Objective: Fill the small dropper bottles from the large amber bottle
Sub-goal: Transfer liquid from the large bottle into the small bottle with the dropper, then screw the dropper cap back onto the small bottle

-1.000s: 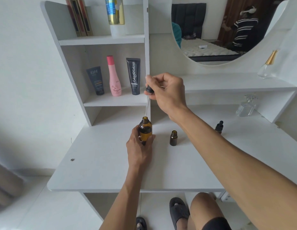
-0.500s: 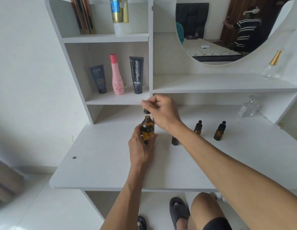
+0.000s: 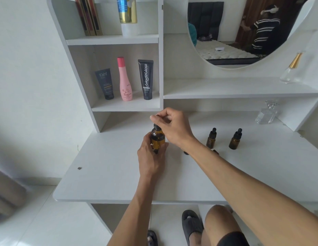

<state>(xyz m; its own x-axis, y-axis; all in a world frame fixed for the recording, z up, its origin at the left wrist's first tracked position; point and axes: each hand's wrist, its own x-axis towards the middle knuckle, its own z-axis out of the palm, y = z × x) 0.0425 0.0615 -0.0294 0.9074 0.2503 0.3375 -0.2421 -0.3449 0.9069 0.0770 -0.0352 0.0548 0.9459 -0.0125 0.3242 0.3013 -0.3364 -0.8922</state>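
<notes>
Near the front middle of the white dressing table (image 3: 105,183), the left hand (image 3: 151,157) grips the large amber bottle (image 3: 157,140) around its lower part and keeps it upright on the tabletop. Directly above the amber bottle, the right hand (image 3: 174,127) pinches the black dropper cap (image 3: 156,126) at the bottle's neck with curled fingers. To the right of the amber bottle, beyond the right forearm, two small dropper bottles (image 3: 211,138) (image 3: 235,139) stand upright with black caps, a little apart from each other. Another small dark object just behind the forearm is mostly hidden. Behind the amber bottle and to its left, a shelf holds a grey tube (image 3: 105,84) marked "Kahf", a pink bottle (image 3: 125,80) marked "Tamura", and a black tube (image 3: 145,79) marked "Glad2Glow". Far right of the amber bottle stands a clear glass bottle (image 3: 265,114).
</notes>
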